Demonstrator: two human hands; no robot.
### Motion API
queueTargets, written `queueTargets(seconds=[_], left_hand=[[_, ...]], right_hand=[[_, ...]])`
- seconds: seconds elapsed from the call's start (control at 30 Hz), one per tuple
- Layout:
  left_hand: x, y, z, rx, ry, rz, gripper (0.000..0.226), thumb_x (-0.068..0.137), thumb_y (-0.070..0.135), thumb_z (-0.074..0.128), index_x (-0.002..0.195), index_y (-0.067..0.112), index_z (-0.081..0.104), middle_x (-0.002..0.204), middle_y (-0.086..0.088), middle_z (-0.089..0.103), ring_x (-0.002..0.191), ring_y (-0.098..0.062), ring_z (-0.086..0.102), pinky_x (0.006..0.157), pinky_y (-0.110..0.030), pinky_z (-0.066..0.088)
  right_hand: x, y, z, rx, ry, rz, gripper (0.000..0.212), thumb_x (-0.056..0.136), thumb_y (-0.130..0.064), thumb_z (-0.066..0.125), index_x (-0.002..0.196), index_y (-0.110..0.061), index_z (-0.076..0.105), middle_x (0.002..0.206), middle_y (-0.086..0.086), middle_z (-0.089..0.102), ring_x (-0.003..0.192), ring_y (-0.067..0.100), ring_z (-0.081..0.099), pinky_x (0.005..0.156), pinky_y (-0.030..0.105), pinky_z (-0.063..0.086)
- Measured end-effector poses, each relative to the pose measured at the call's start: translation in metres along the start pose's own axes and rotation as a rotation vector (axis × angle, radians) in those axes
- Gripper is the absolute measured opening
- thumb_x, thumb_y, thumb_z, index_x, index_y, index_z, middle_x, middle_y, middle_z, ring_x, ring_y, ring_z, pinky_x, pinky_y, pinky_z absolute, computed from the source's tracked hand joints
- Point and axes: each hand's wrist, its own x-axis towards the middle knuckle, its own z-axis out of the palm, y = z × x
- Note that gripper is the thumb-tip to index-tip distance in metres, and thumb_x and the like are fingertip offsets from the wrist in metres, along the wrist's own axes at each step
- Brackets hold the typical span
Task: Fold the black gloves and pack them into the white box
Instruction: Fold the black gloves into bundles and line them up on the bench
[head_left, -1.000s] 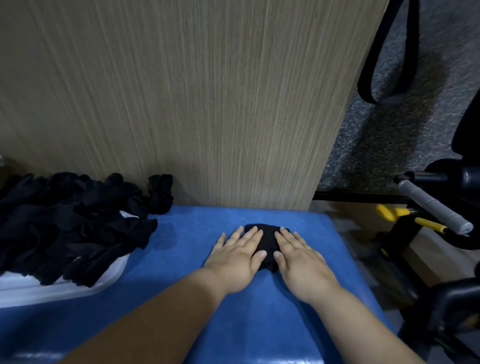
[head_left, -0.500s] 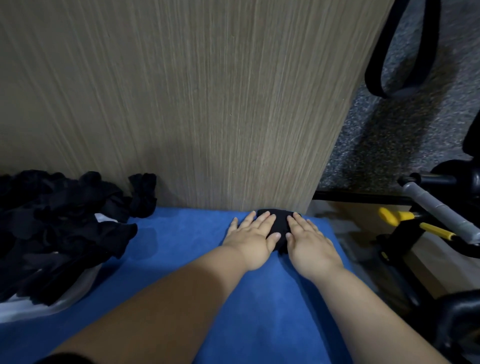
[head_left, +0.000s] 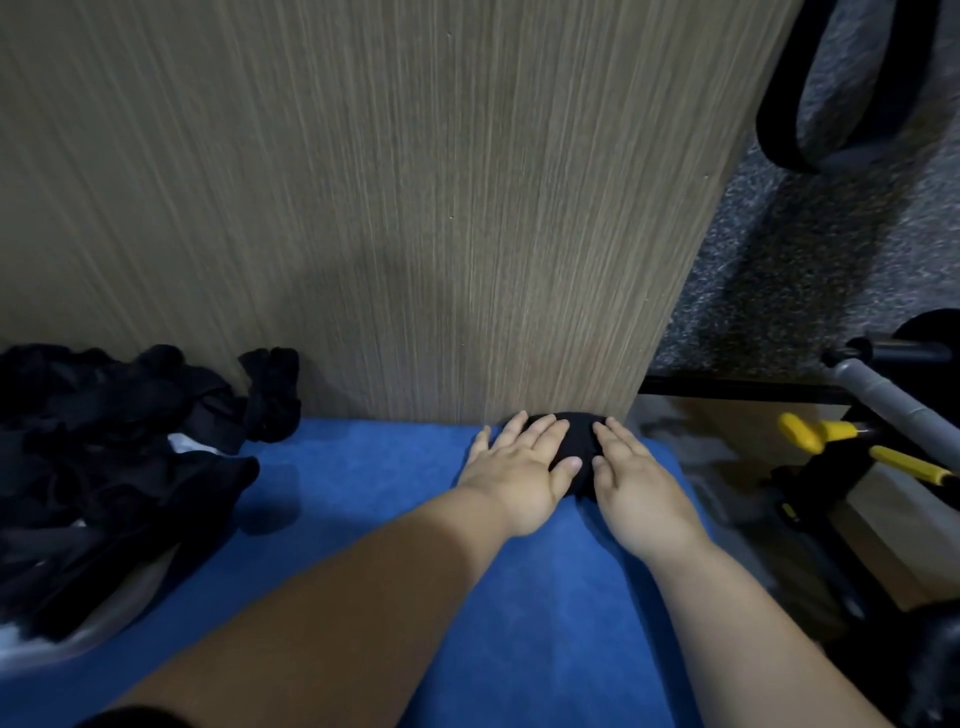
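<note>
Hands, two: left hand (head_left: 519, 462) and right hand (head_left: 636, 478), fingers straight, flat, pressing one folded black glove (head_left: 579, 447), counter (head_left: 363, 493) 12 o'clock. One heap of black gloves (head_left: 114, 452) fills one white box (head_left: 104, 618), 9 o'clock.

Both hands lie flat, fingers straight, at lower centre-right of the frame. The left hand (head_left: 519, 467) and right hand (head_left: 636, 478) press on a folded black glove (head_left: 579, 436), which shows between them. The glove rests on the blue table (head_left: 363, 467), touching the wooden panel (head_left: 363, 208) that fills the upper frame. At the left edge, a pile of black gloves (head_left: 104, 441) overflows the white box (head_left: 119, 608).
</note>
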Motion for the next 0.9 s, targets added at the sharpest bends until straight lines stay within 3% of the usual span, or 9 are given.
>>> queueTargets(seconds=[0.3,0.4,0.5,0.57,0.63,0.7,0.8,0.9], left_hand=[[-0.03,-0.012,-0.005,-0.097,0.091,-0.026,0.061,0.099,0.055,0.017,0.153,0.028,0.008,0.16,0.013,0.005,0.147,-0.01,-0.002,0.12,-0.038,0.0],[-0.062,-0.032,-0.012,-0.035,0.126,-0.076,0.06,0.1,0.052,0.022,0.153,0.025,0.013,0.16,0.01,0.014,0.147,-0.012,0.004,0.119,-0.037,0.005],[-0.099,-0.061,-0.026,0.059,0.194,-0.156,0.056,0.1,0.048,0.027,0.151,0.025,0.019,0.157,0.012,0.02,0.146,-0.013,0.009,0.117,-0.035,0.008],[-0.124,-0.084,-0.034,0.104,0.327,-0.189,0.051,0.099,0.045,0.032,0.145,0.024,0.034,0.15,0.011,0.035,0.14,-0.013,0.019,0.113,-0.038,0.017],[-0.147,-0.105,-0.041,0.136,0.554,-0.186,0.046,0.089,0.042,0.039,0.12,0.017,0.063,0.125,0.004,0.062,0.12,-0.015,0.038,0.098,-0.04,0.033],[-0.168,-0.128,-0.047,0.147,0.7,-0.21,0.045,0.078,0.041,0.041,0.098,0.015,0.071,0.105,0.0,0.07,0.104,-0.017,0.044,0.086,-0.038,0.031],[-0.193,-0.155,-0.06,0.161,0.725,-0.329,0.039,0.077,0.04,0.046,0.098,0.019,0.071,0.109,0.001,0.068,0.107,-0.016,0.045,0.091,-0.038,0.025],[-0.213,-0.178,-0.074,0.152,0.692,-0.411,0.032,0.083,0.032,0.056,0.111,0.022,0.068,0.123,0.002,0.061,0.12,-0.022,0.047,0.105,-0.045,0.024]], right_hand=[[-0.015,-0.004,-0.006,-0.002,0.232,-0.103,0.043,0.101,-0.029,0.04,0.143,-0.021,0.043,0.156,-0.004,0.028,0.147,0.017,0.013,0.118,0.036,0.018],[-0.023,-0.012,-0.009,-0.038,0.365,-0.167,0.035,0.099,-0.024,0.046,0.13,-0.015,0.058,0.146,0.002,0.046,0.142,0.024,0.028,0.115,0.04,0.026],[-0.031,-0.036,-0.006,-0.062,0.405,-0.24,0.039,0.094,-0.035,0.037,0.111,-0.018,0.068,0.119,-0.001,0.062,0.119,0.023,0.048,0.103,0.038,0.038],[-0.036,-0.058,0.002,-0.02,0.368,-0.284,0.036,0.092,-0.034,0.037,0.099,-0.02,0.07,0.102,-0.005,0.065,0.103,0.022,0.052,0.092,0.03,0.038],[-0.042,-0.083,0.014,0.037,0.284,-0.321,0.027,0.092,-0.028,0.045,0.095,-0.019,0.07,0.095,-0.005,0.064,0.095,0.021,0.053,0.085,0.022,0.034],[-0.05,-0.111,0.029,0.09,0.149,-0.334,0.02,0.095,-0.025,0.05,0.099,-0.02,0.069,0.099,-0.006,0.063,0.099,0.016,0.051,0.086,0.02,0.034],[-0.061,-0.152,0.054,0.159,-0.031,-0.37,0.02,0.096,-0.025,0.053,0.107,-0.021,0.068,0.107,-0.007,0.062,0.107,0.011,0.05,0.091,0.016,0.034],[-0.069,-0.191,0.075,0.243,-0.12,-0.403,0.022,0.095,-0.024,0.055,0.113,-0.02,0.066,0.108,-0.007,0.059,0.102,0.008,0.052,0.094,0.015,0.037]])
